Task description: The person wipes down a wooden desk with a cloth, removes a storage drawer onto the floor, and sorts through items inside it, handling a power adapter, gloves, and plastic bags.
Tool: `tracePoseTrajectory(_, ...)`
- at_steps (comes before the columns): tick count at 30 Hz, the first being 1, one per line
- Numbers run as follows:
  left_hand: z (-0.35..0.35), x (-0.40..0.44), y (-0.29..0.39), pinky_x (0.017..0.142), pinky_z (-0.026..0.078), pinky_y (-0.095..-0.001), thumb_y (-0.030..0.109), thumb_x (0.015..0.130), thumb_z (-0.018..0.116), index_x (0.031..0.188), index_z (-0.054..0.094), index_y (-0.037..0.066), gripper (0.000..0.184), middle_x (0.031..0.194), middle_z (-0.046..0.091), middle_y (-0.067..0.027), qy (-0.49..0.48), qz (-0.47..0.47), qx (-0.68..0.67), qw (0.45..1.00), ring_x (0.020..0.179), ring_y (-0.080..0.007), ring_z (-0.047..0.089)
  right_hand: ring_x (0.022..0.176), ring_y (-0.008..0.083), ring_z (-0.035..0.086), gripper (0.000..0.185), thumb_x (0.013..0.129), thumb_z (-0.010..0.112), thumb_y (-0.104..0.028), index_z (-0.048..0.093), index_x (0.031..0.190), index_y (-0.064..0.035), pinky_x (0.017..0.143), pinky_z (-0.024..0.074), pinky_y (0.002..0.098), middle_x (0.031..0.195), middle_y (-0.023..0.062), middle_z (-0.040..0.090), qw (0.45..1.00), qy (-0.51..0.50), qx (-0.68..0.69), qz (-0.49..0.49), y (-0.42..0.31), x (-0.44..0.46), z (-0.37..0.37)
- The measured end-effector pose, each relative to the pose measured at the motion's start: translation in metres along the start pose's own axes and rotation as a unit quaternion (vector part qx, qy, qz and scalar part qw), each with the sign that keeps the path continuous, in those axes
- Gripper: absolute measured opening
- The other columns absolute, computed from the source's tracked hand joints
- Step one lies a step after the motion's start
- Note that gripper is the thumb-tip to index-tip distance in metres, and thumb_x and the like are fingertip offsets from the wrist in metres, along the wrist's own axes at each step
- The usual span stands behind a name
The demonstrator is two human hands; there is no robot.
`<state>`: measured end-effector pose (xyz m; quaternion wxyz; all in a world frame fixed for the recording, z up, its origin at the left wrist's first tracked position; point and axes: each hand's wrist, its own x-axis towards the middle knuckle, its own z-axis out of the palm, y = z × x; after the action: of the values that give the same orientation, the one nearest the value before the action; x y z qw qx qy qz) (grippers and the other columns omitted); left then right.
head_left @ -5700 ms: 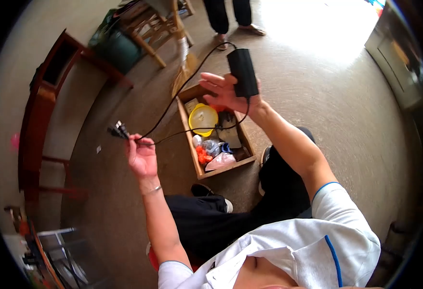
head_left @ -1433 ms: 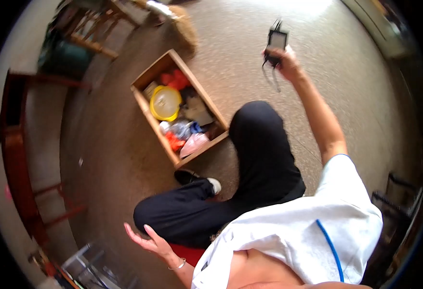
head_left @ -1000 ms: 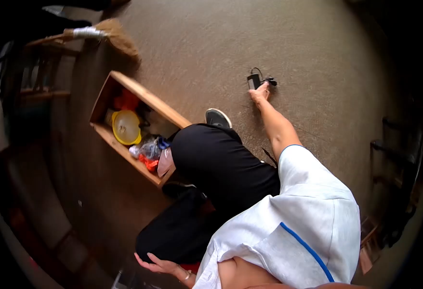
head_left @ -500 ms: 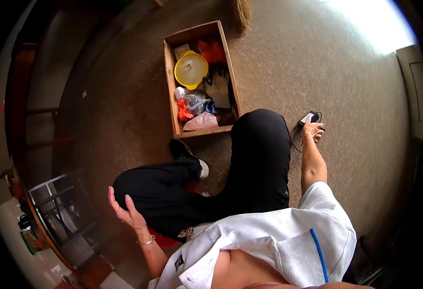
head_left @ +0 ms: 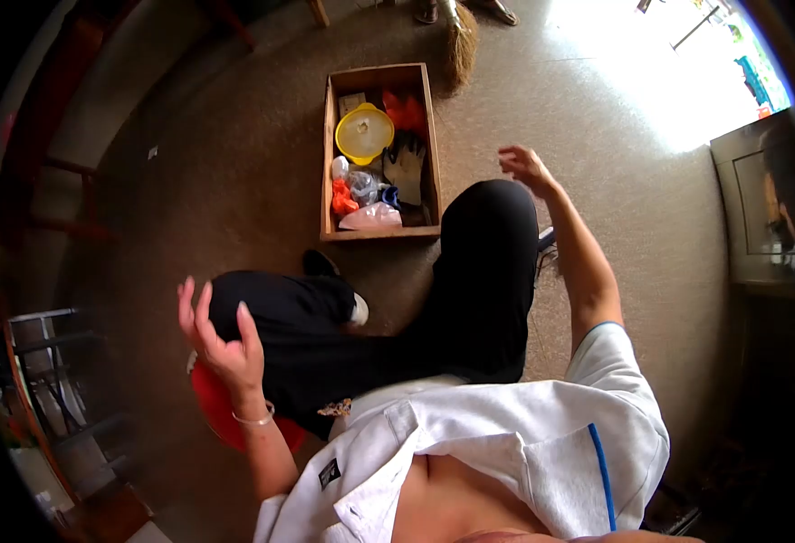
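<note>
My right hand [head_left: 526, 168] hangs in the air beyond my right knee, fingers loosely bent and apart, holding nothing. On the floor below that forearm lies a black power adapter [head_left: 547, 239] with a cable, partly hidden by my leg. Raised over my left thigh, my left hand [head_left: 224, 348] has its fingers spread and is bare of any object. In front of my feet rests a wooden drawer [head_left: 379, 234]. It holds a yellow-rimmed round container [head_left: 364, 134], work gloves [head_left: 405, 172], a red bag [head_left: 403, 110], an orange bag [head_left: 344, 198], a clear bag [head_left: 362, 187] and a pinkish bag [head_left: 372, 217].
A straw broom [head_left: 461, 50] stands past the drawer, near another person's feet [head_left: 504, 13]. A cabinet [head_left: 752, 199] is at the right and a metal rack [head_left: 49, 353] at the left. Under me is a red seat [head_left: 221, 407]. Bright light falls across the floor at upper right.
My right hand has let go of the power adapter, leaving it on the floor, and moved up and left toward the drawer. My left hand has risen slightly. The camera view has shifted.
</note>
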<state>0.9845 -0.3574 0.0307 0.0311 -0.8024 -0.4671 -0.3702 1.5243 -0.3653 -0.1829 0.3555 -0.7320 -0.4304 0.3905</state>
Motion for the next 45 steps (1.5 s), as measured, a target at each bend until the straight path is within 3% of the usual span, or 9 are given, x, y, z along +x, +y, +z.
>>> tracePoseTrajectory(9, 0.058, 0.134, 0.053, 0.091, 0.046, -0.0376, 0.009, 0.074, 0.068, 0.109, 0.059, 0.006, 0.036, 0.113, 0.060, -0.0117, -0.180, 0.205, -0.178, 0.945, 0.107, -0.0294, 0.056, 0.085, 0.0264, 0.065, 0.030, 0.086, 0.059, -0.025, 0.059, 0.111, -0.0078, 0.074, 0.0527, 0.0376, 0.098, 0.0119, 0.066, 0.881, -0.118, -0.351, -0.293, -0.187, 0.027, 0.040)
tracePoseTrajectory(15, 0.177, 0.168, 0.018, 0.086, 0.050, -0.0380, 0.013, 0.077, 0.069, 0.116, 0.058, 0.008, 0.040, 0.110, 0.061, -0.0141, -0.385, 0.176, -0.146, 0.894, 0.099, -0.0301, 0.061, 0.073, 0.0325, 0.064, 0.025, 0.085, 0.050, -0.024, 0.064, 0.096, -0.0069, 0.068, 0.0516, 0.0403, 0.076, 0.0125, 0.064, 0.808, -0.141, -0.467, -0.331, -0.077, 0.110, 0.170)
tracePoseTrajectory(18, 0.194, 0.180, 0.011, 0.082, 0.051, -0.0386, 0.015, 0.081, 0.066, 0.116, 0.057, 0.007, 0.037, 0.104, 0.064, -0.0144, -0.410, 0.213, 0.010, 0.887, 0.094, -0.0318, 0.063, 0.097, 0.0294, 0.061, 0.042, 0.079, 0.058, -0.031, 0.059, 0.108, -0.0004, 0.083, 0.0491, 0.0386, 0.106, 0.0172, 0.063, 0.875, -0.247, -0.397, -0.124, -0.038, 0.104, 0.209)
tracePoseTrajectory(22, 0.206, 0.194, 0.028, 0.080, 0.053, -0.0372, 0.016, 0.081, 0.065, 0.110, 0.059, 0.010, 0.031, 0.103, 0.064, -0.0128, -0.279, 0.075, -0.180, 0.940, 0.091, -0.0317, 0.063, 0.109, 0.0347, 0.056, 0.081, 0.061, 0.075, -0.037, 0.041, 0.126, -0.0029, 0.090, 0.0467, 0.0395, 0.116, 0.0244, 0.057, 0.954, -0.139, -0.164, 0.207, -0.003, 0.090, 0.249)
tracePoseTrajectory(25, 0.206, 0.185, 0.029, 0.079, 0.053, -0.0378, 0.017, 0.081, 0.065, 0.110, 0.060, 0.011, 0.030, 0.105, 0.064, -0.0113, -0.293, 0.061, -0.121, 0.946, 0.093, -0.0308, 0.063, 0.105, 0.0355, 0.058, 0.072, 0.064, 0.071, -0.024, 0.041, 0.127, -0.0026, 0.087, 0.0478, 0.0386, 0.116, 0.0248, 0.056, 0.991, -0.082, -0.072, 0.080, 0.032, 0.081, 0.271)
tracePoseTrajectory(29, 0.223, 0.170, 0.022, 0.082, 0.052, -0.0385, 0.016, 0.079, 0.067, 0.108, 0.061, 0.009, 0.030, 0.107, 0.063, -0.0110, -0.334, 0.063, -0.113, 0.933, 0.097, -0.0294, 0.062, 0.095, 0.0387, 0.061, 0.025, 0.067, 0.060, -0.011, 0.066, 0.089, -0.0001, 0.085, 0.0481, 0.0415, 0.105, 0.0276, 0.060, 0.985, 0.135, -0.092, 0.047, 0.046, 0.091, 0.295)
tracePoseTrajectory(35, 0.197, 0.187, 0.032, 0.085, 0.053, -0.0346, 0.014, 0.081, 0.067, 0.110, 0.061, 0.006, 0.030, 0.104, 0.065, -0.0111, -0.258, 0.076, -0.211, 0.940, 0.095, -0.0263, 0.064, 0.092, 0.0381, 0.062, 0.028, 0.070, 0.055, -0.007, 0.067, 0.094, 0.0011, 0.082, 0.0492, 0.0409, 0.084, 0.0262, 0.064, 0.981, 0.143, -0.021, 0.128, 0.018, 0.094, 0.258)
tracePoseTrajectory(39, 0.177, 0.198, 0.004, 0.080, 0.053, -0.0365, 0.015, 0.079, 0.069, 0.107, 0.062, 0.006, 0.031, 0.100, 0.065, -0.0128, -0.148, 0.082, -0.177, 0.970, 0.091, -0.0279, 0.064, 0.068, 0.0143, 0.061, 0.016, 0.084, 0.056, -0.004, 0.063, 0.098, -0.0031, 0.059, 0.0523, 0.0302, 0.078, 0.0032, 0.063, 0.920, 0.034, 0.350, 0.171, 0.011, 0.099, 0.223)
tracePoseTrajectory(45, 0.164, 0.196, 0.004, 0.079, 0.053, -0.0364, 0.015, 0.078, 0.069, 0.106, 0.063, 0.008, 0.029, 0.102, 0.066, -0.0110, -0.149, 0.068, -0.201, 0.966, 0.090, -0.0293, 0.064, 0.074, 0.0167, 0.065, 0.021, 0.089, 0.045, 0.000, 0.063, 0.101, -0.0009, 0.062, 0.0568, 0.0284, 0.089, 0.0071, 0.065, 0.896, -0.064, 0.412, 0.155, -0.086, 0.065, 0.141)
